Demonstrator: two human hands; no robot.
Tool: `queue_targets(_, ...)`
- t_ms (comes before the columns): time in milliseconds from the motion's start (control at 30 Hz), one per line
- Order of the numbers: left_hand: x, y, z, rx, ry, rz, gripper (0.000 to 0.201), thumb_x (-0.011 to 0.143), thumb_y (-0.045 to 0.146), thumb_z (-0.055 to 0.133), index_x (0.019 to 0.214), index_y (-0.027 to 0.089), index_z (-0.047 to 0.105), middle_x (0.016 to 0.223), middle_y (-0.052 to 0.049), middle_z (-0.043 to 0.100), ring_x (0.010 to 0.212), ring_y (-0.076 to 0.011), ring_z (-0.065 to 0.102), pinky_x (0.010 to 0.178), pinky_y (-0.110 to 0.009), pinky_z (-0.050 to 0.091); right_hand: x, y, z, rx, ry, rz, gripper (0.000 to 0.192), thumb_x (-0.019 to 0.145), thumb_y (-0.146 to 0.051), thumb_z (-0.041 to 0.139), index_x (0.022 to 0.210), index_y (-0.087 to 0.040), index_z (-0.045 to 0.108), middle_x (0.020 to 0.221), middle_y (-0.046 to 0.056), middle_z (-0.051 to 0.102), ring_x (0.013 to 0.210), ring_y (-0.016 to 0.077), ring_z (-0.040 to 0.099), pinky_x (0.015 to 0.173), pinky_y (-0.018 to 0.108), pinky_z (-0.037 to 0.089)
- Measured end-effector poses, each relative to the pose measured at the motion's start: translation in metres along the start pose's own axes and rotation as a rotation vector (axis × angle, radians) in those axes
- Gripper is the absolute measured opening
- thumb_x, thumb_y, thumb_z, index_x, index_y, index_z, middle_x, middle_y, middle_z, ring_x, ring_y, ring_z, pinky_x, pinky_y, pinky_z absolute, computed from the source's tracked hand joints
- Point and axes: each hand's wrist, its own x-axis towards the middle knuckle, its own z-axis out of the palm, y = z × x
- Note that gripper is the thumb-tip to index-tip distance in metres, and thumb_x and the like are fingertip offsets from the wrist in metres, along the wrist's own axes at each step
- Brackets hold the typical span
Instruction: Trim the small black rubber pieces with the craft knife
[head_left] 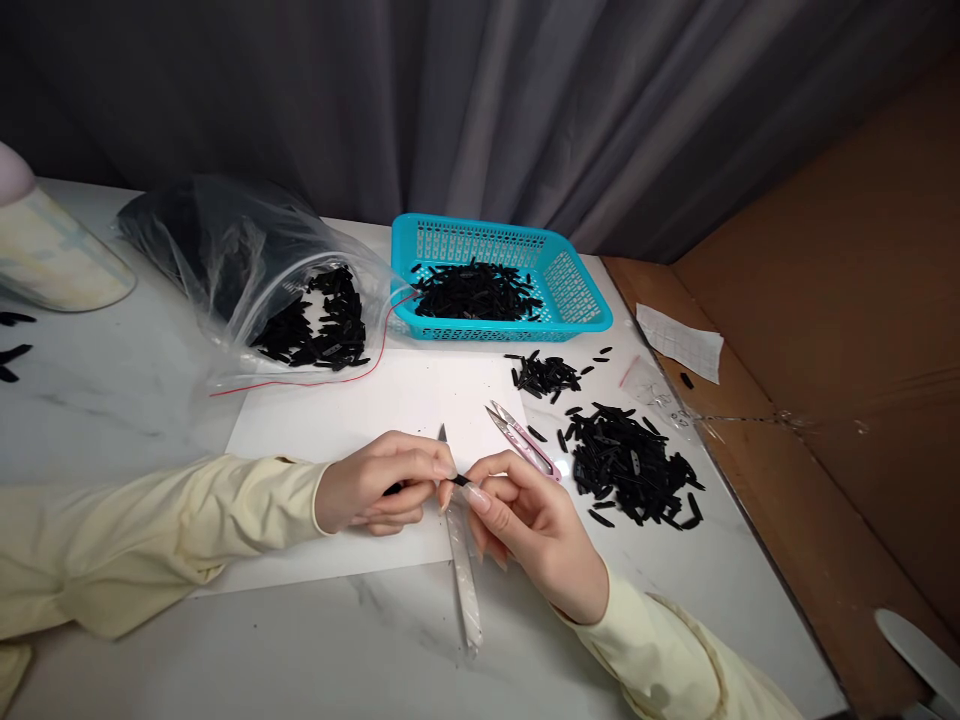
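Note:
A small, narrow black piece (460, 480) is pinched at both ends between my left hand (386, 482) and my right hand (529, 525). Something black also shows under the curled fingers of my left hand, too covered to make out. Beneath my hands lies a knife (465, 590) with a pale wrapped handle, its pointed blade tip showing beyond my fingers. Pink thread snips (534, 450) rest just past my right hand, blades apart. A white sheet of paper (300, 440) is spread under the hands. To the right is a large heap of similar black pieces (630, 465).
A blue basket (592, 315) with black pieces stands at the back. An open plastic bag (232, 260) spills more onto the paper. A smaller pile (547, 376) lies before the basket. Cardboard (825, 340) borders the table's right, with a paper scrap (679, 343). A pale cylindrical object (60, 250) stands left.

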Motion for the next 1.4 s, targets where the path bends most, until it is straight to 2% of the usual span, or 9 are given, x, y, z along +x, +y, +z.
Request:
queue_targets(267, -0.001, 0.001, 0.0, 0.009, 0.017, 0.0, 0.02, 0.082, 0.024, 0.045, 0.069, 0.013, 0.057, 0.028, 0.01, 0.028, 0.023, -0.0029, 0.016, 0.026, -0.012, 0.017, 0.001, 0.002, 0.0, -0.058, 0.029, -0.031, 0.019, 0.085, -0.035, 0.054, 0.085, -0.017, 0.051, 0.051, -0.006, 0.05, 0.041, 0.0063, 0.039, 0.04, 0.019, 0.03)
queue_targets(433, -0.001, 0.004, 0.003, 0.04, 0.051, -0.004, 0.018, 0.082, 0.024, 0.045, 0.073, 0.014, 0.057, 0.029, 0.01, 0.028, 0.024, -0.0027, 0.015, 0.027, -0.012, 0.016, -0.002, 0.002, 0.001, -0.201, 0.109, -0.165, 0.011, 0.087, -0.028, 0.051, 0.087, -0.017, 0.052, 0.052, -0.006, 0.05, 0.04, 0.006, 0.041, 0.039, 0.019, 0.032)
queue_targets(533, 0.001, 0.003, 0.007, 0.087, 0.142, 0.019, 0.016, 0.081, 0.029, 0.049, 0.076, 0.015, 0.055, 0.03, 0.012, 0.025, 0.025, -0.0024, 0.013, 0.026, -0.012, 0.013, -0.003, 0.005, 0.001, -0.449, 0.207, -0.332, 0.006, 0.088, -0.02, 0.049, 0.088, -0.016, 0.054, 0.054, -0.004, 0.052, 0.043, 0.0073, 0.045, 0.04, 0.02, 0.034)
queue_targets(700, 0.001, 0.001, 0.013, 0.216, 0.221, 0.024, 0.024, 0.08, 0.039, 0.055, 0.076, 0.015, 0.057, 0.033, 0.014, 0.018, 0.028, -0.0024, 0.012, 0.027, -0.013, 0.01, 0.0, 0.014, -0.002, -0.965, 0.364, -0.752, 0.012, 0.084, -0.006, 0.051, 0.091, -0.014, 0.056, 0.057, -0.001, 0.056, 0.045, 0.0094, 0.046, 0.043, 0.023, 0.035)
queue_targets(867, 0.0, 0.001, 0.015, 0.252, 0.205, 0.021, 0.033, 0.08, 0.04, 0.054, 0.089, 0.01, 0.063, 0.033, 0.013, 0.02, 0.03, -0.0029, 0.015, 0.03, -0.016, 0.012, 0.001, 0.018, -0.005, -1.37, 0.294, -1.004, 0.017, 0.083, 0.0, 0.046, 0.091, -0.009, 0.058, 0.048, -0.002, 0.049, 0.043, 0.0129, 0.043, 0.041, 0.029, 0.027)
queue_targets(1000, 0.0, 0.001, 0.014, 0.244, 0.187, -0.001, 0.04, 0.082, 0.04, 0.053, 0.103, 0.007, 0.061, 0.033, 0.013, 0.02, 0.03, -0.0034, 0.014, 0.031, -0.017, 0.012, -0.001, 0.018, -0.006, -1.482, 0.223, -1.014, 0.021, 0.083, -0.001, 0.044, 0.098, -0.004, 0.058, 0.049, 0.002, 0.052, 0.045, 0.0154, 0.045, 0.042, 0.032, 0.027)
queue_targets(1167, 0.001, -0.001, 0.012, 0.233, 0.182, 0.023, 0.032, 0.084, 0.043, 0.049, 0.088, 0.012, 0.057, 0.034, 0.014, 0.019, 0.03, -0.0032, 0.012, 0.029, -0.016, 0.012, -0.002, 0.009, -0.006, -1.283, 0.222, -0.898, 0.014, 0.083, -0.007, 0.052, 0.094, -0.011, 0.059, 0.048, -0.002, 0.05, 0.041, 0.0122, 0.042, 0.041, 0.029, 0.028)
queue_targets(1300, 0.0, -0.003, 0.015, 0.292, 0.182, 0.099, 0.03, 0.086, 0.045, 0.044, 0.08, 0.016, 0.049, 0.036, 0.014, 0.021, 0.031, -0.0032, 0.014, 0.031, -0.016, 0.014, -0.004, 0.0, -0.011, -1.004, 0.319, -0.713, 0.006, 0.082, -0.011, 0.053, 0.081, -0.016, 0.055, 0.05, -0.003, 0.051, 0.04, 0.0083, 0.039, 0.042, 0.024, 0.034)
queue_targets(1400, -0.002, -0.006, 0.016, 0.344, 0.15, 0.167, 0.031, 0.089, 0.044, 0.04, 0.079, 0.016, 0.047, 0.041, 0.013, 0.021, 0.033, -0.0031, 0.016, 0.033, -0.017, 0.014, 0.0, -0.003, -0.016, -1.057, 0.39, -0.634, 0.016, 0.085, -0.015, 0.049, 0.069, -0.019, 0.05, 0.046, -0.004, 0.046, 0.038, 0.0079, 0.036, 0.04, 0.023, 0.032)
